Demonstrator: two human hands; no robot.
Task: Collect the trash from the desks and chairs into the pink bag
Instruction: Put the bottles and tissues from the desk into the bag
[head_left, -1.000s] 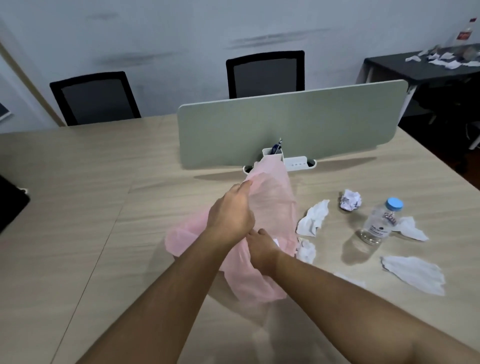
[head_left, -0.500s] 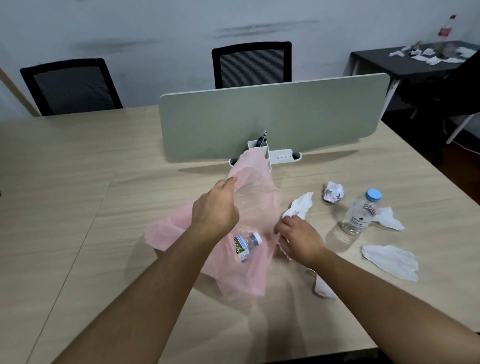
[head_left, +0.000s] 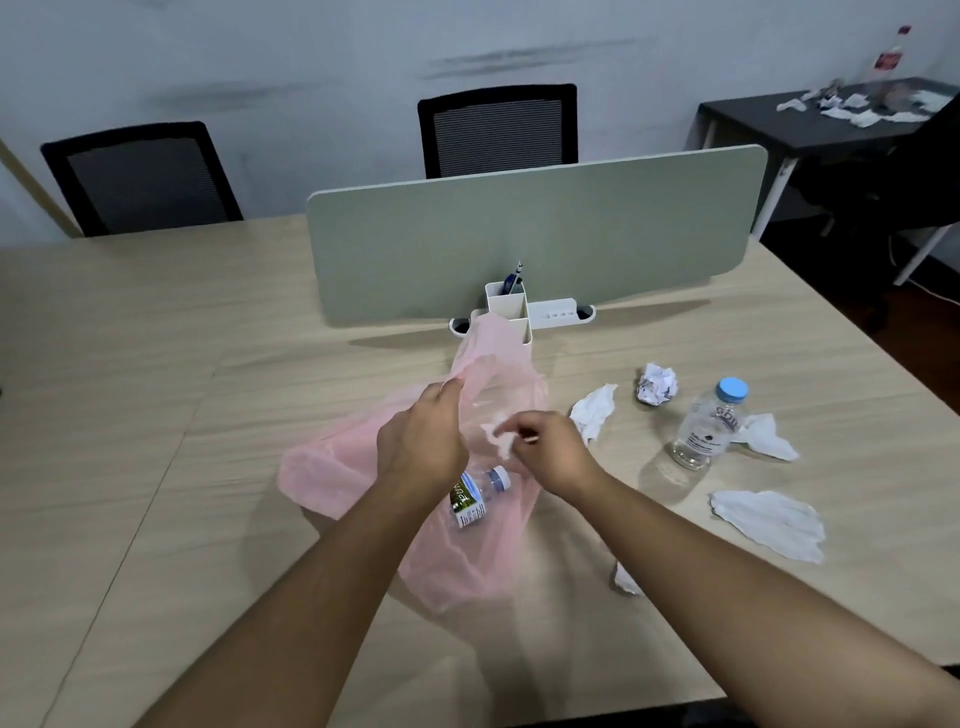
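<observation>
The pink bag (head_left: 358, 467) lies on the wooden desk (head_left: 156, 415), and a small labelled bottle (head_left: 475, 496) shows through its film. My left hand (head_left: 423, 441) grips the bag's rim and lifts it so the mouth gapes. My right hand (head_left: 550, 449) pinches a small white tissue (head_left: 496, 435) at the bag's mouth. To the right on the desk lie a crumpled paper ball (head_left: 657, 383), a tissue (head_left: 595, 413), an upright clear bottle with a blue cap (head_left: 706, 423), another tissue (head_left: 766, 436) and a large tissue (head_left: 769, 522). A scrap (head_left: 626, 579) peeks from under my right forearm.
A grey-green divider panel (head_left: 535, 234) with a white pen holder (head_left: 509, 306) stands behind the bag. Two black chairs (head_left: 140, 176) (head_left: 498, 130) sit at the far side. A dark table (head_left: 810, 122) at the back right carries more paper scraps and a bottle (head_left: 883, 67).
My right hand came out of the bag, took a small tissue lying beside it and carried it left to the bag's mouth. My left hand kept hold of the rim.
</observation>
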